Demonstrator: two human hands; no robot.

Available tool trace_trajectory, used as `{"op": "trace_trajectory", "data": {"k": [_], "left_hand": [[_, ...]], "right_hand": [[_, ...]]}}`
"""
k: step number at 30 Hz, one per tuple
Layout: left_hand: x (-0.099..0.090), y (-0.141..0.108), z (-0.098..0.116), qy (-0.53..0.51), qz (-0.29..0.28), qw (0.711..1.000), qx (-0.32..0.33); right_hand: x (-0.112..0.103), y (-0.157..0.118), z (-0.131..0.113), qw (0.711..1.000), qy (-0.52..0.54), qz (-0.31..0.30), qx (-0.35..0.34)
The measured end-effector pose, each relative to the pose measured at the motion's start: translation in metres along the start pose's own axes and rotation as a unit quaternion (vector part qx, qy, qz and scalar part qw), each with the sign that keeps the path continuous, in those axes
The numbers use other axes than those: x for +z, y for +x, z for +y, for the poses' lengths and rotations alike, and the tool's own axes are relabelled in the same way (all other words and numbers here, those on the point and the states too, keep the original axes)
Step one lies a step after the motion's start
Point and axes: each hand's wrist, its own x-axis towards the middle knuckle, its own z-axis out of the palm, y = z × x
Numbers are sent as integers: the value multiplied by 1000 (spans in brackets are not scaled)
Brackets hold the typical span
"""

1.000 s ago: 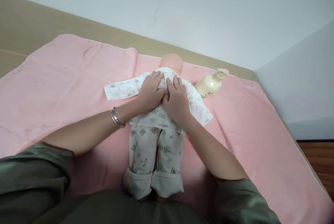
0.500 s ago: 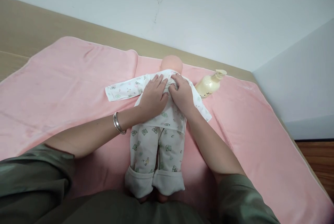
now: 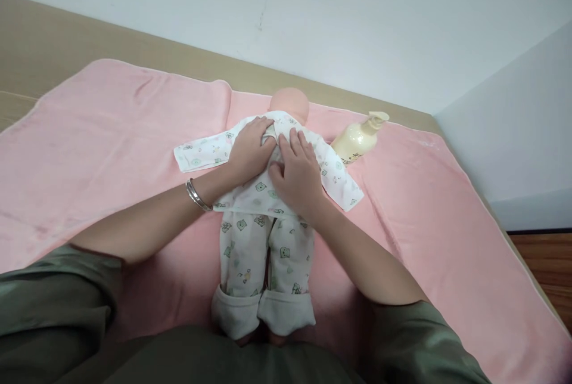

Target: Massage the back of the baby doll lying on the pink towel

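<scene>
A baby doll (image 3: 289, 102) lies stretched out with its head away from me, dressed in a white animal-print shirt (image 3: 260, 186) and matching trousers (image 3: 245, 250) with turned-up cuffs. My left hand (image 3: 251, 150) is closed on the upper middle of the shirt, a small fold of cloth showing between thumb and forefinger. Just right of it, my right hand (image 3: 297, 178) rests open on the shirt, its fingers stretched toward the doll's neck. Both shirt sleeves spread outward. No face shows on the doll's head.
Under the doll is a pink blanket (image 3: 447, 241) on a wooden surface (image 3: 40, 32). A cream pump bottle (image 3: 357, 141) leans on its side by the right sleeve. Behind stands a white wall (image 3: 357, 26).
My right hand has let go of the cloth near the neck and lies flatter, lower on the shirt. My left hand has shifted left and closed on a fold. The right sleeve is more spread.
</scene>
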Motion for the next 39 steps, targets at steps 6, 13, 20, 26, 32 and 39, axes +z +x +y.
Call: {"op": "trace_trajectory", "data": {"k": [6, 13, 20, 26, 32, 39], "left_hand": [[8, -25, 14, 62, -6, 998, 32], [-2, -13, 21, 27, -98, 995, -3], [-3, 15, -2, 8, -60, 997, -40], [8, -18, 13, 73, -24, 997, 27], [9, -37, 29, 82, -40, 994, 60], [-2, 8, 1, -9, -46, 999, -19]], "right_hand": [[-2, 34, 38, 997, 68, -17, 27], [-2, 29, 29, 999, 7, -24, 37], [3, -7, -9, 997, -59, -16, -54], [-5, 30, 28, 998, 17, -57, -4], [-7, 42, 37, 997, 26, -50, 55], [-2, -5, -18, 998, -33, -50, 18]]}}
